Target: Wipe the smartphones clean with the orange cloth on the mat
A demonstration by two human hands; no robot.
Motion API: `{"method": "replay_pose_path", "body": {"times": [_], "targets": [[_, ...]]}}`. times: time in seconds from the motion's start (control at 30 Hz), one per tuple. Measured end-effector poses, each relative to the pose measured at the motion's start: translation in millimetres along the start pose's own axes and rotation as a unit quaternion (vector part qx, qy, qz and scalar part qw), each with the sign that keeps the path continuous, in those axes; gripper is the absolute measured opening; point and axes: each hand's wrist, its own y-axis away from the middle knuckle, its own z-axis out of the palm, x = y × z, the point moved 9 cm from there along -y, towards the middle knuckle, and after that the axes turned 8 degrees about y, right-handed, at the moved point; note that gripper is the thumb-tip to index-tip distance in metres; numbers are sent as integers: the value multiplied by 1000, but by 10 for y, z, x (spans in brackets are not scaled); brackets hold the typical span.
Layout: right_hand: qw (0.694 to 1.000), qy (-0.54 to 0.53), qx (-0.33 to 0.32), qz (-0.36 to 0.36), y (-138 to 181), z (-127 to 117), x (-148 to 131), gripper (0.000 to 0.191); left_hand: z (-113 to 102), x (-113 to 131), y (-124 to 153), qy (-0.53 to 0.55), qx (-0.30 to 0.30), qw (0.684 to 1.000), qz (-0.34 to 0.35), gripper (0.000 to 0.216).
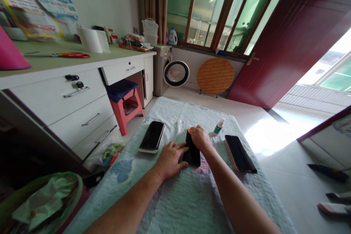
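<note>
Two hands on one phone here. The left hand point(171, 157) lies flat with its fingers spread and straight, fingertips pressing on the left edge of a black glossy slab phone point(192, 151) that lies face up in the middle of a pale blue quilted cloth point(175, 197). The right hand point(200, 139) sits at the phone's far end, fingers curled in tight and pinched on a tiny orange piece point(189, 129). It's too small to say what it is.

Just left of that on the cloth there's a second black phone with a pale rim point(152, 136), clear of the left hand. On the right side lies a third dark phone with a pinkish edge point(240, 153), angled a bit, also apart from both hands. A small white bottle with a blue label point(218, 127) stands just beyond the right hand.

Further out: a red plastic stool with a blue cushion point(124, 102) tucked by a white desk with drawers point(82, 98), red-handled scissors point(68, 55) on top of it, and a round wooden tabletop point(215, 75) leaning on the far wall.
</note>
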Motion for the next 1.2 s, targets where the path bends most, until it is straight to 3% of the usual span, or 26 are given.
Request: {"method": "replay_pose_path", "body": {"times": [0.17,0.53,0.9,1.2], "targets": [[1000,4,-12,-18,-69,-6,-63,39,-4,11,0,9,3,1000,5,54],[999,18,-30,21,-121,-32,222,35,-11,26,2,-3,19,1000,5,56],[1000,0,-28,-1,-199,-16,-103,31,9,31,10,-11,21,1000,1,53],[999,0,-23,36,-105,25,233,35,-31,79,17,-7,29,1000,-1,53]]}}
